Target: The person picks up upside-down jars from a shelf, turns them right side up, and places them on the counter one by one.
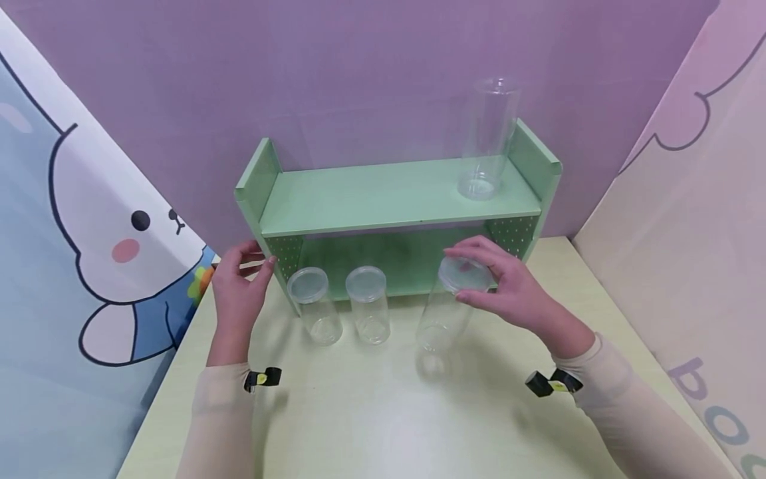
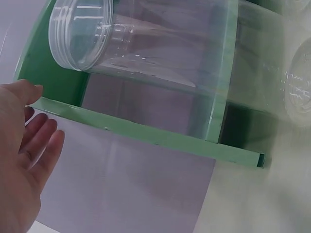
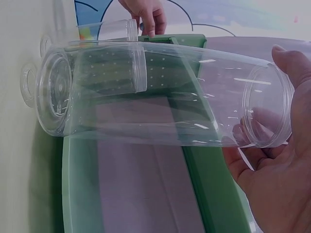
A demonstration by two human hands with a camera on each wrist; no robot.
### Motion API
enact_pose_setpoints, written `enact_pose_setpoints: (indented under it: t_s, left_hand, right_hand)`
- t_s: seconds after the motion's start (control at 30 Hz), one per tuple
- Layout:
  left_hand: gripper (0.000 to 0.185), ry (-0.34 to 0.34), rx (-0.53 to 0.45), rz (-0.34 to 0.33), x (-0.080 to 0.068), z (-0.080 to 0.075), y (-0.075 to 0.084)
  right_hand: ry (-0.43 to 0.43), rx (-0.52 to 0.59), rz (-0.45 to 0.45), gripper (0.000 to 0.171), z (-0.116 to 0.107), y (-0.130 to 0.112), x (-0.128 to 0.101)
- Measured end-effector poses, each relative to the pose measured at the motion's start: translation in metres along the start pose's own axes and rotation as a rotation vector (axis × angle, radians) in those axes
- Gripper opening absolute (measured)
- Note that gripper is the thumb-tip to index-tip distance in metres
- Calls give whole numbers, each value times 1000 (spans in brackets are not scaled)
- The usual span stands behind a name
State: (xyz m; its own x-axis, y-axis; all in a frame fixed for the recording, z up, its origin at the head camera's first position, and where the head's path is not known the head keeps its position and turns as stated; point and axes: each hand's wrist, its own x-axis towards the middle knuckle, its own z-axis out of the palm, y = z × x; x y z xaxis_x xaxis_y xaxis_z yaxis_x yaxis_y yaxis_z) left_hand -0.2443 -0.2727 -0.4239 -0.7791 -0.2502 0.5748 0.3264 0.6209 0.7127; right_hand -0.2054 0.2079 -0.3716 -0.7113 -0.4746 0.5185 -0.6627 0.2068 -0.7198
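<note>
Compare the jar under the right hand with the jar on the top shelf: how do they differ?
The jar under the right hand stands on the table before the green shelf, gripped at its lid by the right hand; the jar on the top shelf stands untouched. The held jar carries a lid; the shelf jar looks open-topped. Both are tall, clear, empty and upright.

Tall jar (image 1: pixel 445 313) in my right grip (image 1: pixel 509 286): clear glossy plastic, smooth, with a ribbed threaded rim. Two short jars (image 1: pixel 314 309): the same clear plastic. Shelf (image 1: pixel 389 199): mint-green painted board, matt, dotted side panels. Table (image 1: pixel 383 412): pale wood-look top, smooth, faintly sheened. My sleeves (image 1: pixel 622 406): soft beige cloth.
</note>
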Motion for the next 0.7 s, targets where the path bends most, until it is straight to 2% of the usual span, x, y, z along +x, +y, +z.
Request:
enact_pose_setpoints:
  t_s: [0.37, 0.7]
  left_hand:
    - [34, 44, -27, -49, 0, 5, -3]
    - [30, 87, -92, -14, -1, 11, -4]
  right_hand:
    - [-5, -17, -3, 63, 0, 3, 0]
    - [-18, -62, -14, 64, 3, 11, 3]
